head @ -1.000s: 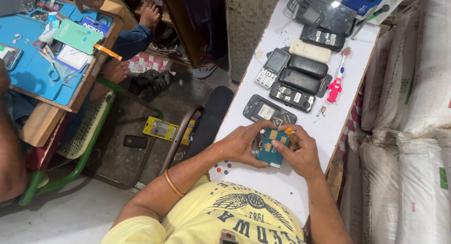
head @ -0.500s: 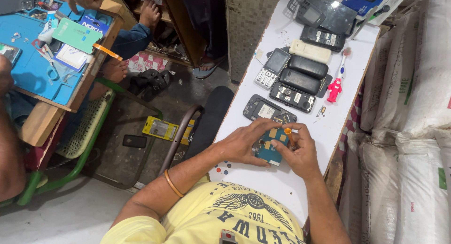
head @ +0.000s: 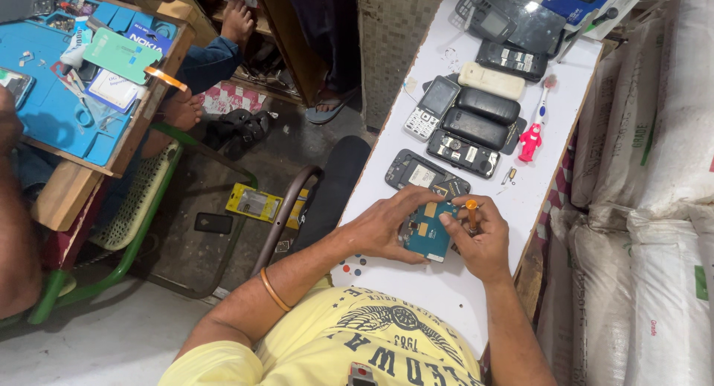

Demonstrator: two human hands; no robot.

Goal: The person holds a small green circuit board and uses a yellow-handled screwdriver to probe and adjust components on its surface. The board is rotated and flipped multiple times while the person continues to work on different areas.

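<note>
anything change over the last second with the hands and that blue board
Hardly anything. The left hand keeps holding the blue circuit board on the white table, and the right hand keeps its orange-handled screwdriver at the board's upper edge. The phones further up lie as before.

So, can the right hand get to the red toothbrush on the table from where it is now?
Probably yes. The red toothbrush lies uncovered on the white table, ahead of the right hand, with bare surface between. But the hand holds an orange-handled screwdriver, so its fingers are not free.
</note>
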